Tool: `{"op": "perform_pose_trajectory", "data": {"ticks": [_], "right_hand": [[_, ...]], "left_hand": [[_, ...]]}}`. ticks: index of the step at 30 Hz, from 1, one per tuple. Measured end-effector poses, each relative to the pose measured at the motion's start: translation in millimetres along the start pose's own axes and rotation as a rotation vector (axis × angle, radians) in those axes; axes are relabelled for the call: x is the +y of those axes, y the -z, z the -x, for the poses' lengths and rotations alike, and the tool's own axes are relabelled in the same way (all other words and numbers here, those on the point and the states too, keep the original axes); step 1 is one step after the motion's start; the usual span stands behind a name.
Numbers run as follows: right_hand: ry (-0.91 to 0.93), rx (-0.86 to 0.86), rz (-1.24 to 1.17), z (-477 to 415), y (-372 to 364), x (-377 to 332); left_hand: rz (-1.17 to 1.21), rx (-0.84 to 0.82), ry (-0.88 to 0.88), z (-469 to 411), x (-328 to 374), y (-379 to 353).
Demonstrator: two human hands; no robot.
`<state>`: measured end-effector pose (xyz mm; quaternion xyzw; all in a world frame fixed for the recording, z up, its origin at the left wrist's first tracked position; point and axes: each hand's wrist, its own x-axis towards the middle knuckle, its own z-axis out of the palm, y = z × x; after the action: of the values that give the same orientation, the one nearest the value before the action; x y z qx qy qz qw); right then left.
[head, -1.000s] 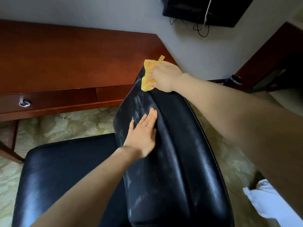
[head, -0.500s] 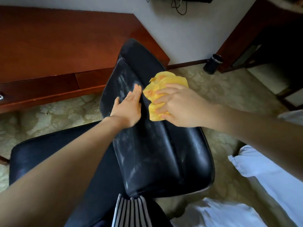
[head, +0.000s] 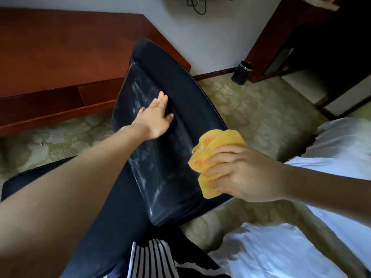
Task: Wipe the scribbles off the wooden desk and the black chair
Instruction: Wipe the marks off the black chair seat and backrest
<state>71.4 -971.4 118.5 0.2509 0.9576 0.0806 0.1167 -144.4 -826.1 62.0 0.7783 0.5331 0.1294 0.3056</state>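
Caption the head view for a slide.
Left hand rests flat on the smeared black chair back; right hand grips a yellow cloth by its edge.

Left hand (head: 155,117) far forward — flat, fingers straight, right hand (head: 241,175) nearer, clutching yellow cloth (head: 218,141)

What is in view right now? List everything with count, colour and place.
wooden desk: one, reddish brown, upper left against the wall
black chair: one, black, centre, backrest facing the camera
scribbles: several smears, whitish, on the chair's backrest
cloth: one, yellow, bunched at the backrest's right edge
waste bin: one, dark with a metal rim, on the floor by the wall
cabinet: one, dark brown, upper right
cables: a few, black, on the wall at top
carpet: one, beige patterned, floor
bedding: white, right and lower right
striped garment: one, black and white, bottom centre
left hand: one, flat on the backrest
right hand: one, grips the cloth
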Motion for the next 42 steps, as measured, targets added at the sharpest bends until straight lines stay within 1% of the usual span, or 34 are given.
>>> {"op": "perform_pose_trajectory", "data": {"ticks": [6, 11, 14, 17, 22, 25, 27, 30, 31, 35, 38, 40, 42], "right_hand": [[-0.036, 0.040, -0.085, -45.7, 7.9, 72.4], [0.016, 0.087, -0.099, -117.1, 15.0, 143.6], [0.038, 0.057, -0.089, -166.2, 11.7, 187.0], [0.000, -0.010, -0.062, -223.4, 8.1, 227.0], [-0.097, -0.126, 0.001, -305.8, 19.3, 250.9], [-0.171, -0.116, 0.099, -341.6, 18.9, 256.5], [-0.209, -0.137, 0.163, -353.9, 17.0, 254.7], [-0.179, -0.132, 0.256, -352.7, 13.5, 252.1], [-0.149, -0.106, 0.271, -348.4, 13.3, 253.1], [-0.131, -0.040, 0.251, -315.9, -4.2, 247.1], [-0.213, 0.012, 0.239, -269.9, -14.5, 226.8], [-0.318, 0.079, 0.191, -233.7, -16.1, 203.6], [-0.348, 0.155, 0.204, -198.4, -15.5, 172.0]], "left_hand": [[-0.093, -0.046, -0.056, -3.9, -15.5, 12.4], [-0.171, -0.025, -0.085, -11.9, -27.2, 18.8], [-0.161, -0.005, -0.101, -13.3, -29.5, 20.1], [-0.215, -0.006, -0.073, -14.8, -29.1, 21.3], [-0.274, 0.011, -0.010, -15.2, -27.5, 18.0], [-0.352, 0.001, 0.040, -13.0, -23.5, 14.9], [-0.368, -0.012, 0.062, -11.8, -21.3, 13.1], [-0.348, -0.021, 0.070, -11.4, -19.8, 11.7], [-0.335, -0.019, 0.074, -12.5, -19.6, 11.3], [-0.285, -0.047, 0.043, -9.5, -24.2, 12.2], [-0.214, -0.060, 0.007, -5.7, -25.7, 14.0], [-0.136, -0.084, 0.010, -0.7, -26.5, 14.7], [-0.074, -0.121, 0.014, 7.9, -29.8, 14.2]]}}
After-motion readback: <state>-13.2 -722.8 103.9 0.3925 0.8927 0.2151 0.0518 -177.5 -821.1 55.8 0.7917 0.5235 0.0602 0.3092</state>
